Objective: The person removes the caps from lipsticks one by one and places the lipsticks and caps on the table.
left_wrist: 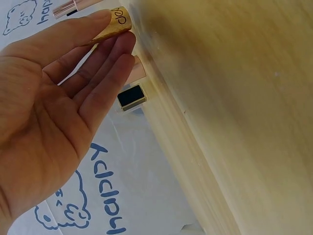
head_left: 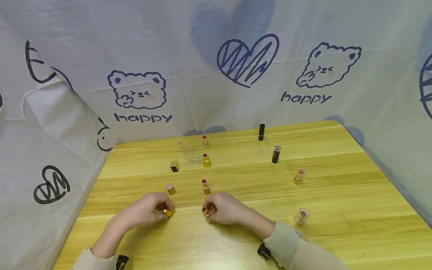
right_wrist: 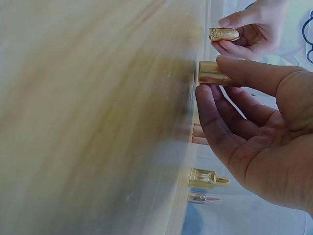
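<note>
My left hand [head_left: 148, 210] pinches a gold lipstick cap [left_wrist: 117, 23] with lettering on it, thumb on one side and fingers on the other, low over the wooden table. Facing it, my right hand [head_left: 225, 208] holds a gold lipstick tube [right_wrist: 211, 73] between thumb and fingertips, its end at the tabletop. In the head view the tube's open top [head_left: 206, 211] shows. Just beyond the left hand stands a rose-gold cap [head_left: 170, 189]. An uncapped lipstick with a rose-gold base [head_left: 206, 187] stands just beyond the right hand.
Farther back are a black-and-gold cap [head_left: 174, 166], a clear cap [head_left: 182, 147] and two uncapped lipsticks, one gold [head_left: 206, 161], one paler [head_left: 206, 143]. Along the right stand a black lipstick [head_left: 261, 132], a dark one [head_left: 276, 155] and two clear-capped pink ones [head_left: 299, 177]. A printed cloth [head_left: 202, 105] hangs behind.
</note>
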The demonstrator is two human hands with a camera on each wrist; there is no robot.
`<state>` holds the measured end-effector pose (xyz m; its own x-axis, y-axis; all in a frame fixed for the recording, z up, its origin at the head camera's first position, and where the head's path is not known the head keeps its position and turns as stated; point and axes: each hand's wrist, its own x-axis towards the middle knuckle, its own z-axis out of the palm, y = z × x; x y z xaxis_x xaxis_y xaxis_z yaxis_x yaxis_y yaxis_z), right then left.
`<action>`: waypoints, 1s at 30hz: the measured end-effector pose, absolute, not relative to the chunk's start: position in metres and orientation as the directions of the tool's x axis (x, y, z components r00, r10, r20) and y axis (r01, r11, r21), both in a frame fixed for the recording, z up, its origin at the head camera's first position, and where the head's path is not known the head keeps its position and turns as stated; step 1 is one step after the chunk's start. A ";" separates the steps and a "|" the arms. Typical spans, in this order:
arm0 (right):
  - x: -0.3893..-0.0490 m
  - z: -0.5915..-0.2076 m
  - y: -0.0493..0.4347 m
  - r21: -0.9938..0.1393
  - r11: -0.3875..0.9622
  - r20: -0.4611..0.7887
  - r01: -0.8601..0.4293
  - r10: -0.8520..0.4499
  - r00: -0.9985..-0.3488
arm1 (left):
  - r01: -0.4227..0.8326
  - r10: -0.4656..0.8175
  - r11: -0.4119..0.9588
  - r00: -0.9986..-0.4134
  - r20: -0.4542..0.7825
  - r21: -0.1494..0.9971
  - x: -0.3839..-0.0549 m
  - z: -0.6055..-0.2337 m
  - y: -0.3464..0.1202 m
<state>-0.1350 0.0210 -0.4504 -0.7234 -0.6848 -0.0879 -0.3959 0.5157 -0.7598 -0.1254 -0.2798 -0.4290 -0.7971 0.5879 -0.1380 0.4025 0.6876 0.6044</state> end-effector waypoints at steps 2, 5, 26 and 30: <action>-0.135 -0.450 0.021 -0.753 0.522 -0.087 -0.400 -0.683 -0.726 | 0.395 0.586 0.691 -0.796 -0.150 0.605 -0.125 -0.430 -0.279; -0.135 -0.451 0.021 -0.748 0.527 -0.088 -0.403 -0.681 -0.727 | 0.392 0.584 0.696 -0.796 -0.157 0.602 -0.124 -0.430 -0.278; -0.133 -0.451 0.024 -0.746 0.531 -0.092 -0.402 -0.679 -0.728 | 0.390 0.578 0.712 -0.798 -0.171 0.584 -0.121 -0.430 -0.280; -0.128 -0.448 0.028 -0.749 0.537 -0.085 -0.388 -0.659 -0.747 | 0.364 0.557 0.705 -0.815 -0.159 0.608 -0.119 -0.427 -0.279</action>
